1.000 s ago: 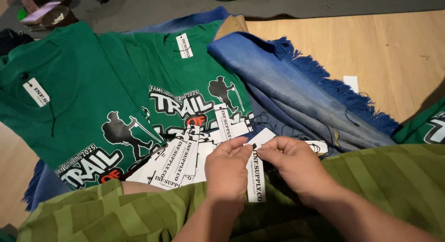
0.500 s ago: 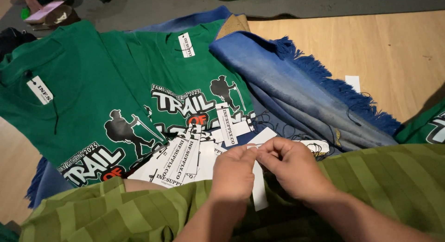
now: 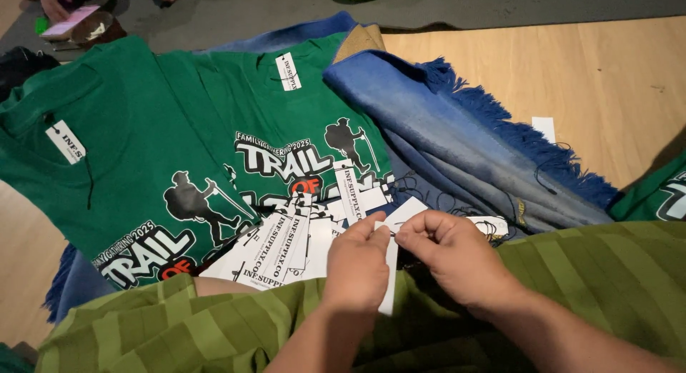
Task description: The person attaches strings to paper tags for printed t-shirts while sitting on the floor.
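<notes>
Tagging well short of done: left hand [image 3: 357, 262] and right hand [image 3: 450, 255] pinching one white paper hang tag [image 3: 390, 273] over the green striped cloth [image 3: 214, 323], two green printed T-shirts [image 3: 143, 158] already tagged, loose tag heap [image 3: 286, 248] remaining.

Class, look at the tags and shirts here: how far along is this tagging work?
Done: two green shirts already carry white tags at their collars. In hand: the left hand and right hand pinch one white tag between them. Left: a pile of loose tags lies on the shirts, and another green shirt shows at the right edge.
</notes>
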